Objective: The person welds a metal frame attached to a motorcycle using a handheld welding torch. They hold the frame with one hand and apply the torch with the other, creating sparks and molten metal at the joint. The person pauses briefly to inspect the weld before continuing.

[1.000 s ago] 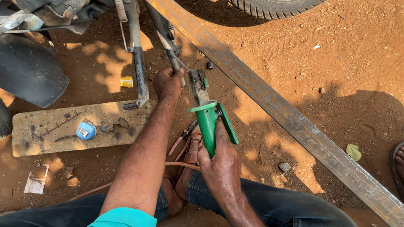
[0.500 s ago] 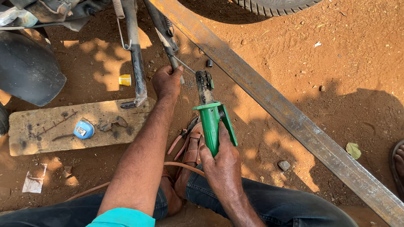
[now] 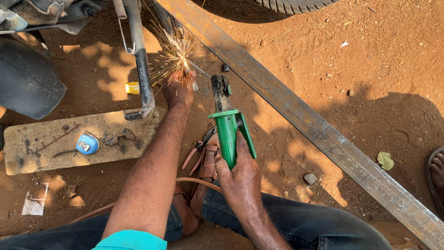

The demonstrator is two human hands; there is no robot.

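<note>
The right hand (image 3: 240,178) is wrapped tight around the green plastic handle of a welding rod holder (image 3: 230,134). The fingers are closed on the handle, and the thumb lies along its top. The green holder points up and away from the person, and its dark metal clamp end (image 3: 220,88) sits just past the handle.

The left hand (image 3: 179,90) reaches farther out, with the arm stretched straight. Its fingers are curled around a thin metal rod (image 3: 196,69) close to a burst of bright yellow sparks (image 3: 178,51). The sparks fly out just above the left hand, next to a dark metal stand leg (image 3: 141,69) that comes down to the ground.

Under the left arm lies a flat, worn wooden board (image 3: 55,141) on the red dirt. A small round blue and silver thing (image 3: 87,144) rests on the board, with some rusty bits beside it. A small yellow cap (image 3: 132,88) lies on the dirt near the stand leg.

A long rusty steel bar (image 3: 323,134) runs slanting across the ground to the right of the green holder. A black rubber tyre (image 3: 296,4) shows at the top edge. A dark rounded mudguard (image 3: 27,78) is on the far left. The person's blue jeans (image 3: 300,222) and a brown sandal (image 3: 206,162) are at the bottom, just below the right hand.
</note>
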